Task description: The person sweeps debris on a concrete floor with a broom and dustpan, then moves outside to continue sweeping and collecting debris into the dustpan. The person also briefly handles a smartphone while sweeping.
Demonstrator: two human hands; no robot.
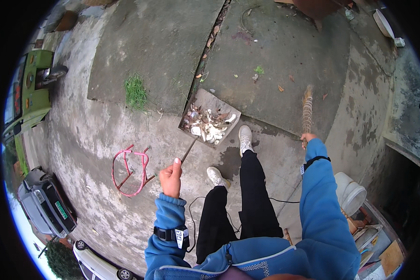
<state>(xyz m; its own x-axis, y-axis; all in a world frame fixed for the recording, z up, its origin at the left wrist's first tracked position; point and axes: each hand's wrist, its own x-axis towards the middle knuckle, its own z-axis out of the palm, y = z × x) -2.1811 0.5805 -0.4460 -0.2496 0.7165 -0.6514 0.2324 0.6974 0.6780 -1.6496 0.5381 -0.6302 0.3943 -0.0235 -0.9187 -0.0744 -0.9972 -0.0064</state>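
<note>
My left hand (171, 179) is closed on the stick handle of a square dustpan (209, 99), thumb lying along the stick. The dustpan rests on the concrete just ahead of my feet. White scraps and dry leaves (212, 133) are heaped in it. Out to the right, my right hand (308, 139) grips the lower end of a bound straw hand broom (307, 114). The broom points away from me, its frayed tip at the far end. A few loose leaves (280, 88) lie on the slab to the left of the broom.
A pink tubular frame (144, 165) lies left of my left hand. Grass (135, 92) grows by the slab's edge, and a leaf-filled crack (209, 43) runs away from the dustpan. White buckets (352, 193) stand near my right elbow. Vehicles (46, 203) are parked at left.
</note>
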